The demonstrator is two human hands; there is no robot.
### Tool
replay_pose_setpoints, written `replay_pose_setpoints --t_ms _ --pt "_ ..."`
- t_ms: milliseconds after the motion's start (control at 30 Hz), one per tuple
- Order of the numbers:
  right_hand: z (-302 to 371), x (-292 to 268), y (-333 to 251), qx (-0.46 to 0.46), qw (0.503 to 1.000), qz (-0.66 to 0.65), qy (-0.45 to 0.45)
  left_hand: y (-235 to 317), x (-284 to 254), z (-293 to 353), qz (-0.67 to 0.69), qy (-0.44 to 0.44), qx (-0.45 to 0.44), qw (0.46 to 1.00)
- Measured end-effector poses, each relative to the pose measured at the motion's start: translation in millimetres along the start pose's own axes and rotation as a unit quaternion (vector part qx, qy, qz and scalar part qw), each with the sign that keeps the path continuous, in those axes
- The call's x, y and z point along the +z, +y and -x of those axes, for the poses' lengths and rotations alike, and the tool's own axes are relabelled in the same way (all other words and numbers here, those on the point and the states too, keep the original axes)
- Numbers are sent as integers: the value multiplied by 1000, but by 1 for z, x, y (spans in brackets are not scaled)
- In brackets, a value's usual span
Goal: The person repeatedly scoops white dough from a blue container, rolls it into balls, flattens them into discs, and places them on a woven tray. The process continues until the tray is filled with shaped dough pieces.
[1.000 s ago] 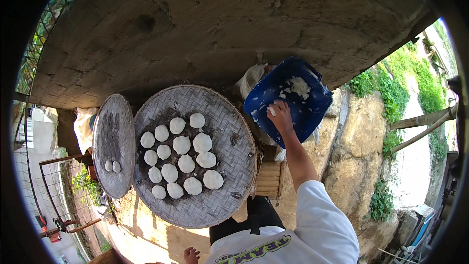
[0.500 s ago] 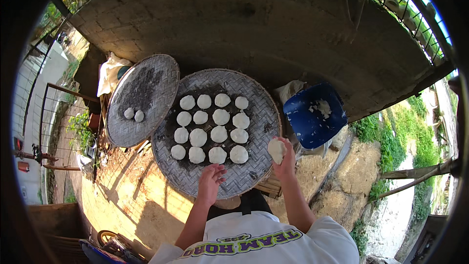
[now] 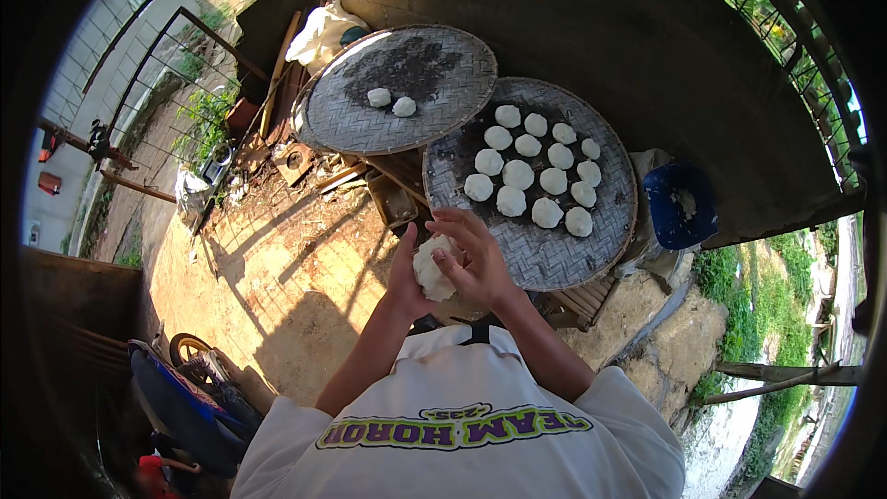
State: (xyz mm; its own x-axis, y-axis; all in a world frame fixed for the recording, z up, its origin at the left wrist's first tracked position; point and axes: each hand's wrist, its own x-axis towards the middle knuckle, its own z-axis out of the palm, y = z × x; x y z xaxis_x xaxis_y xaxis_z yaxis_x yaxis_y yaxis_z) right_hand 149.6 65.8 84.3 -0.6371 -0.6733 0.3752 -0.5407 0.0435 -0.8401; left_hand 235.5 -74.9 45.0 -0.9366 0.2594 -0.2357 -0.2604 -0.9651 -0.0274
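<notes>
A white, dough-like lump (image 3: 431, 270) is cupped between my two hands, close in front of my body. My left hand (image 3: 404, 274) wraps its left side, thumb upward. My right hand (image 3: 477, 261) curls over it from the right, with the fingers bent across the top. Just beyond the hands lies a round woven tray (image 3: 540, 263), holding rows of rounded white lumps (image 3: 517, 175). Another woven tray (image 3: 337, 120) overlaps it at the far left, with two smaller white lumps (image 3: 404, 107) on its darkened surface.
A blue tub (image 3: 681, 222) with white crumbly stuff inside stands right of the nearer tray. Behind the trays runs a dark wall (image 3: 573, 18). Wood scraps (image 3: 342, 177) lie below the left tray. A motorbike (image 3: 194, 397) is parked at lower left.
My right hand has brought the lump from the tray's right edge leftward to my left hand, and both now enclose it. The view has swung left, so the trays appear further right and higher.
</notes>
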Motion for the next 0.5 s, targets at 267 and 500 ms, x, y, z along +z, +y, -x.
replay_pose_setpoints --t_ms 267,500 --pt "-32 117 -19 262 816 -454 244 57 10 28 -105 277 216 931" --pt "-88 114 -17 -41 986 26 160 126 22 29 -125 102 141 977"
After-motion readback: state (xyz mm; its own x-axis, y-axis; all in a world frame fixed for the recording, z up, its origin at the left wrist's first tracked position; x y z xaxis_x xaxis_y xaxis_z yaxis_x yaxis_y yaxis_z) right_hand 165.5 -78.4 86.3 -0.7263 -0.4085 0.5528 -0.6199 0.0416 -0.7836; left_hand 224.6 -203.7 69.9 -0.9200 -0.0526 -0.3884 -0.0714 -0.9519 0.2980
